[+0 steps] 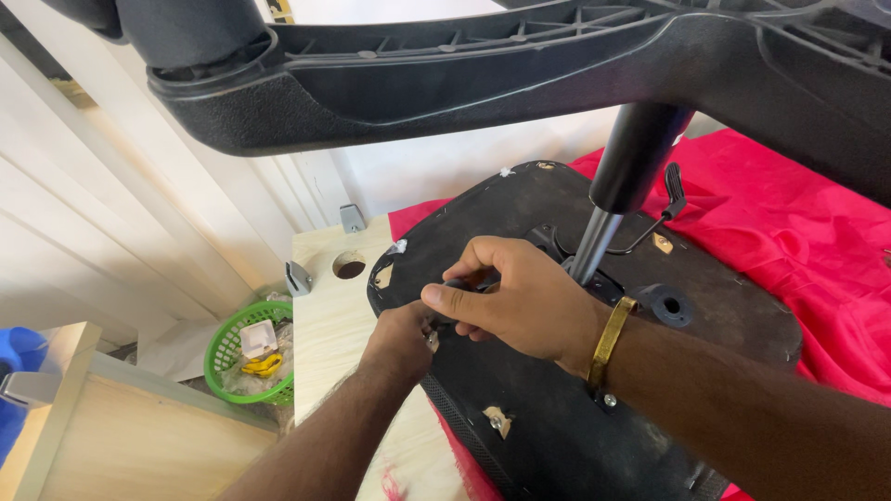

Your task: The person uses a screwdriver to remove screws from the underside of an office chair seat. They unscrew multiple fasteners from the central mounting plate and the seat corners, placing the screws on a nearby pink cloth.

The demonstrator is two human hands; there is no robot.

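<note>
Black and matte, the upturned chair seat [557, 408] lies flat on a pale wooden desk [334, 325], partly over a red cloth [798, 241], with its underside facing the camera. Both of the person's hands meet at the seat's left edge, the edge nearest the bare desk. The right hand [520, 301], with a gold bangle [611, 340] at the wrist, comes in from the right across the seat; its fingers [455, 299] are curled narrow around a small dark part [461, 283], though what that part is cannot be made out. The left hand [401, 341] rises from below, its fingers closed tight at the rim just beneath the right hand — whether they pinch a fastener or only steady the rim is hidden. The two hands touch, the left one lower and nearer the camera.

From the fingers, the gas column [613, 199] stands up and to the right, its long axis tilting toward the chair's star base [445, 74], which spans the top of the view. The seat's own long axis runs from upper left to lower right.

By count: one seat, one column, one lever [670, 190] with a paddle tip beside the column, and one round black boss [668, 304] near the bangle. Off the desk's left edge sits one green basket [243, 357] holding a white item and a yellow one. One round hole [349, 267] is cut in the desk top.
</note>
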